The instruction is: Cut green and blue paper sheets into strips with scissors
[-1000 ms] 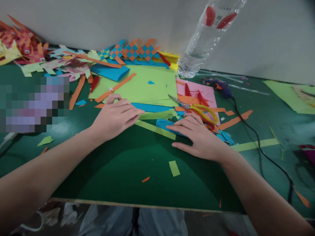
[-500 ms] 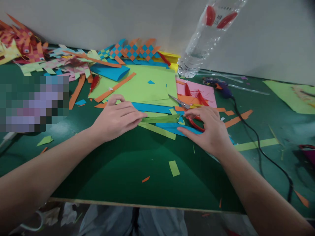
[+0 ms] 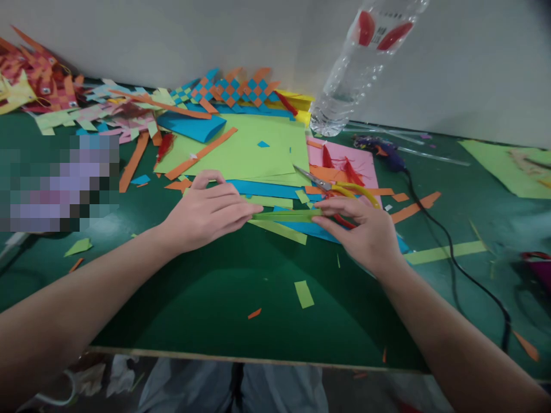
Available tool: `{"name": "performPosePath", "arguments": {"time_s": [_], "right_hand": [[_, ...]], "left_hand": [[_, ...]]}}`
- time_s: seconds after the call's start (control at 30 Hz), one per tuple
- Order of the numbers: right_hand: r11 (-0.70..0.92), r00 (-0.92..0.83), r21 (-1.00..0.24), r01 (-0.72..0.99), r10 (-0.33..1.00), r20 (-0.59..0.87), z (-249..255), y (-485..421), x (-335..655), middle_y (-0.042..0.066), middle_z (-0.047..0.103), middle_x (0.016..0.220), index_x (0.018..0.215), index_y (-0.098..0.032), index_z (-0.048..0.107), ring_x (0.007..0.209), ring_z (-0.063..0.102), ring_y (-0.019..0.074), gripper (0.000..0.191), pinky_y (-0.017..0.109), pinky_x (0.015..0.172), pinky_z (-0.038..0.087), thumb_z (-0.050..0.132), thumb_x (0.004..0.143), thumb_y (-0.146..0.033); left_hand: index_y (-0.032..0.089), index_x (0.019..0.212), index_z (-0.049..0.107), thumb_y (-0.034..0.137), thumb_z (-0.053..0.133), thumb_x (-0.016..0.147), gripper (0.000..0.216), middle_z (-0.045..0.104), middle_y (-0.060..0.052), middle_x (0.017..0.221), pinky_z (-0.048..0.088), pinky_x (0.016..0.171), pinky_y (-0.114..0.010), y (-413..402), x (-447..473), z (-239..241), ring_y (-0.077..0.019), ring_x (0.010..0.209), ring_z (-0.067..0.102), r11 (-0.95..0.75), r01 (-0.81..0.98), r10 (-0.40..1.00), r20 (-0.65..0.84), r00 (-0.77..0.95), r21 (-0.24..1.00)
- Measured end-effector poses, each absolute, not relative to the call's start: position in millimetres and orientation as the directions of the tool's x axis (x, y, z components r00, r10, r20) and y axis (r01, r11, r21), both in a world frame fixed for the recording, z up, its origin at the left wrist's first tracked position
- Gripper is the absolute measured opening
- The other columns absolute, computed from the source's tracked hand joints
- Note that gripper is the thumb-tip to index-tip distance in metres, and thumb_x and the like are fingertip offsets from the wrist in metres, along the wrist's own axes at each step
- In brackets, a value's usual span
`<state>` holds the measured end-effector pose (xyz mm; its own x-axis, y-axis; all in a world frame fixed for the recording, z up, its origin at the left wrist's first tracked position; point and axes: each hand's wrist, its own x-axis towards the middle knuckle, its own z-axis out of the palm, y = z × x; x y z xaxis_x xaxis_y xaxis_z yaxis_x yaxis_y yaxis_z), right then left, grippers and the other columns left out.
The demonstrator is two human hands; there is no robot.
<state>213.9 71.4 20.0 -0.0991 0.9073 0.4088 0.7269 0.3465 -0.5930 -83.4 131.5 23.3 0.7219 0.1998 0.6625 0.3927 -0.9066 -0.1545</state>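
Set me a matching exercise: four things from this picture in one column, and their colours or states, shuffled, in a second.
Things:
1. Bottle
2. Darker green paper strip
3. Cord
4. Scissors

Colours or states:
A. Black, trailing from the purple-handled tool
B. Metal blades, with yellow on a handle
C. Held by both the left hand and the right hand
D. Clear, with red shapes on it

Right pairs: 1-D, 2-C, 3-A, 4-B
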Motion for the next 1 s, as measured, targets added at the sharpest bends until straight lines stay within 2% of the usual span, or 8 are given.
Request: {"name": "performPosePath", "arguments": {"time_s": [0.2, 0.33, 0.47, 0.57, 0.67, 0.73, 0.83, 1.0], "right_hand": [[0.327, -0.069, -0.527, 0.784, 0.891, 0.449, 21.1, 74.1, 217.9, 0.002, 0.08, 0.088, 0.089, -0.031, 0.079, 0.094, 0.075, 0.0296, 0.007, 0.056, 0.09, 0.057, 0.073, 0.087, -0.035], [0.276, 0.043, -0.627, 0.728, 0.895, 0.443, 22.6, 75.4, 219.4, 0.001, 0.08, 0.085, 0.086, -0.03, 0.08, 0.086, 0.076, 0.0263, 0.006, 0.051, 0.086, 0.06, 0.076, 0.084, -0.034], [0.207, 0.259, -0.799, 0.564, 0.875, 0.41, 25.8, 78.9, 221.2, 0.002, 0.078, 0.074, 0.083, -0.024, 0.079, 0.064, 0.071, 0.0186, 0.008, 0.039, 0.067, 0.062, 0.078, 0.081, -0.032], [0.242, 0.411, -0.888, 0.392, 0.817, 0.404, 27.9, 84.7, 223.3, 0.003, 0.076, 0.071, 0.081, -0.019, 0.077, 0.054, 0.062, 0.0126, 0.01, 0.033, 0.058, 0.057, 0.081, 0.078, -0.028], [0.269, 0.546, -0.946, 0.178, 0.773, 0.323, 30.8, 92.0, 226.5, 0.004, 0.074, 0.07, 0.08, -0.016, 0.075, 0.049, 0.054, 0.0084, 0.008, 0.028, 0.053, 0.049, 0.078, 0.079, -0.023], [0.287, 0.636, -0.957, 0.037, 0.732, 0.244, 33.7, 96.7, 229.8, 0.003, 0.072, 0.069, 0.077, -0.015, 0.071, 0.045, 0.048, 0.0066, 0.006, 0.027, 0.05, 0.043, 0.072, 0.082, -0.017], [0.329, 0.762, -0.937, -0.119, 0.635, 0.126, 38.2, 102.6, 237.1, 0.0, 0.069, 0.068, 0.072, -0.017, 0.063, 0.042, 0.043, 0.005, 0.018, 0.027, 0.055, 0.045, 0.062, 0.09, -0.013], [0.348, 0.835, -0.913, -0.211, 0.55, 0.017, 40.6, 107.8, 250.1, -0.002, 0.065, 0.067, 0.07, -0.021, 0.054, 0.041, 0.039, 0.0048, 0.028, 0.029, 0.061, 0.047, 0.051, 0.098, -0.019]], "left_hand": [[0.028, 0.106, 0.067, 0.024, 0.053, 0.105, 0.014, 0.079, 0.006, 0.09, 0.043, 0.089, -0.033, 134.8, -86.5, 22.9, -0.0118, 0.078, 0.071, -0.874, 0.477, 0.345, 0.573, 0.744, -0.092], [0.027, 0.104, 0.067, 0.023, 0.055, 0.105, 0.013, 0.079, 0.005, 0.09, 0.044, 0.087, -0.034, 137.5, -87.6, 22.9, -0.0124, 0.078, 0.071, -0.876, 0.473, 0.324, 0.61, 0.723, -0.095], [0.026, 0.096, 0.067, 0.021, 0.057, 0.102, 0.013, 0.079, 0.005, 0.085, 0.045, 0.086, -0.035, 141.6, -87.9, 21.4, -0.0135, 0.075, 0.071, -0.841, 0.529, 0.334, 0.662, 0.671, -0.112], [0.024, 0.094, 0.068, 0.02, 0.057, 0.102, 0.013, 0.078, 0.004, 0.084, 0.045, 0.084, -0.036, 143.5, -89.0, 20.8, -0.0146, 0.073, 0.071, -0.824, 0.553, 0.329, 0.686, 0.649, -0.128], [0.024, 0.092, 0.069, 0.021, 0.056, 0.102, 0.017, 0.079, 0.003, 0.086, 0.045, 0.086, -0.038, 143.7, -90.9, 20.9, -0.0156, 0.075, 0.071, -0.816, 0.566, 0.358, 0.663, 0.657, -0.121], [0.025, 0.091, 0.07, 0.022, 0.055, 0.102, 0.019, 0.079, 0.003, 0.087, 0.045, 0.088, -0.039, 143.7, -92.1, 20.7, -0.0168, 0.078, 0.071, -0.808, 0.579, 0.385, 0.647, 0.659, -0.11], [0.026, 0.091, 0.071, 0.023, 0.055, 0.102, 0.02, 0.079, 0.002, 0.087, 0.046, 0.088, -0.04, 144.1, -93.3, 19.7, -0.0183, 0.08, 0.072, -0.791, 0.604, 0.415, 0.641, 0.646, -0.098], [0.028, 0.09, 0.07, 0.024, 0.053, 0.103, 0.022, 0.078, 0.003, 0.087, 0.048, 0.087, -0.04, 144.3, -92.8, 20.1, -0.0178, 0.08, 0.071, -0.781, 0.617, 0.428, 0.636, 0.642, -0.098]]}}
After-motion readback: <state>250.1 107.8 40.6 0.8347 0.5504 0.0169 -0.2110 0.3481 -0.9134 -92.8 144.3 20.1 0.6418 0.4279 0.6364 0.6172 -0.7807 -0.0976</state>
